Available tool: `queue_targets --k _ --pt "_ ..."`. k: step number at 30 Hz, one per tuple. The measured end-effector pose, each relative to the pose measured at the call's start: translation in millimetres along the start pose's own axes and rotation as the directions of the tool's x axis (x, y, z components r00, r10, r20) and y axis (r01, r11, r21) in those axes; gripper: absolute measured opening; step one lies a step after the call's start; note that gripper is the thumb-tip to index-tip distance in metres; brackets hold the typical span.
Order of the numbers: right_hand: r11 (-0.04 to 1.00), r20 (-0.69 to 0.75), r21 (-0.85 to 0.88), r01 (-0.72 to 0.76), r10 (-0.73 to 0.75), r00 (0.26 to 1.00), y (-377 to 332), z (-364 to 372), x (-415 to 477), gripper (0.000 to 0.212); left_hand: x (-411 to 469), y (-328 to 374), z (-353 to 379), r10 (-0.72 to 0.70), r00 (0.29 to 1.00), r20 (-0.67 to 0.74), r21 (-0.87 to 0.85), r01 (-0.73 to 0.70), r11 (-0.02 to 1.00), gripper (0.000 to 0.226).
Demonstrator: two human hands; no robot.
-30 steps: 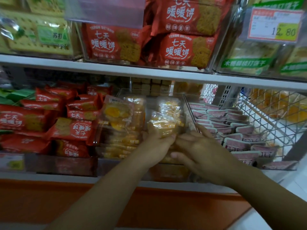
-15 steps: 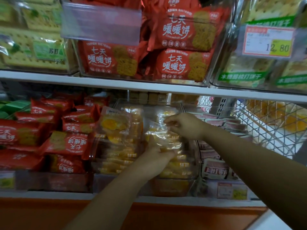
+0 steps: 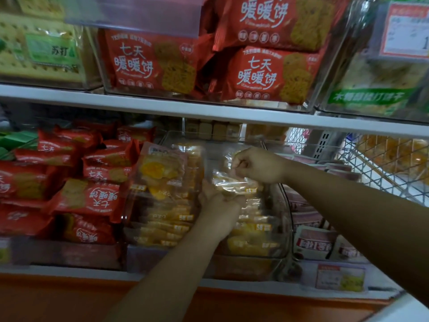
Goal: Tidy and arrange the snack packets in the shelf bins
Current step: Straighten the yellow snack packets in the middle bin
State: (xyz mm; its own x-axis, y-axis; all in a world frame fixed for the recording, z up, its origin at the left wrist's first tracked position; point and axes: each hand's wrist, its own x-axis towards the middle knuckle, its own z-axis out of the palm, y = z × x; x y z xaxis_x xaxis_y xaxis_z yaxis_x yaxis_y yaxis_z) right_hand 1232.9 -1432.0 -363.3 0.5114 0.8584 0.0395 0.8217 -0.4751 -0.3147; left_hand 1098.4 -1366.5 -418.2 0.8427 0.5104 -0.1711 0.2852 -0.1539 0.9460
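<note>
A clear bin (image 3: 286,212) on the lower shelf holds stacked clear packets of yellow snacks (image 3: 253,242). My left hand (image 3: 220,205) reaches into the bin's middle and grips the lower edge of one clear yellow packet (image 3: 234,183) held above the stack. My right hand (image 3: 257,165) pinches the top edge of that same packet from the right. To the left, another yellow packet (image 3: 162,173) stands upright against the stack.
Red biscuit packets (image 3: 88,196) fill the bin to the left. Pink-and-white packets (image 3: 313,242) lie in the bin to the right, beside a wire basket (image 3: 380,168). An upper shelf (image 3: 209,112) carries bins of large red packets (image 3: 148,63). A price tag (image 3: 340,277) hangs at the shelf front.
My right hand rose from the front of the bin to the packet's top edge. The packet was lifted higher above the stack. The camera moved closer to the shelf.
</note>
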Motion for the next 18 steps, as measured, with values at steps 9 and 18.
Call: queue_targets --k 9,18 --pt "0.996 0.122 -0.086 -0.007 0.018 0.992 -9 -3 3 0.027 -3 -3 -2 0.012 0.998 0.067 -0.123 -0.004 0.992 0.085" --pt "0.996 0.202 -0.084 -0.007 0.024 0.979 -13 -8 -4 0.025 -4 -3 -5 0.009 0.993 0.119 -0.041 -0.004 0.999 0.099"
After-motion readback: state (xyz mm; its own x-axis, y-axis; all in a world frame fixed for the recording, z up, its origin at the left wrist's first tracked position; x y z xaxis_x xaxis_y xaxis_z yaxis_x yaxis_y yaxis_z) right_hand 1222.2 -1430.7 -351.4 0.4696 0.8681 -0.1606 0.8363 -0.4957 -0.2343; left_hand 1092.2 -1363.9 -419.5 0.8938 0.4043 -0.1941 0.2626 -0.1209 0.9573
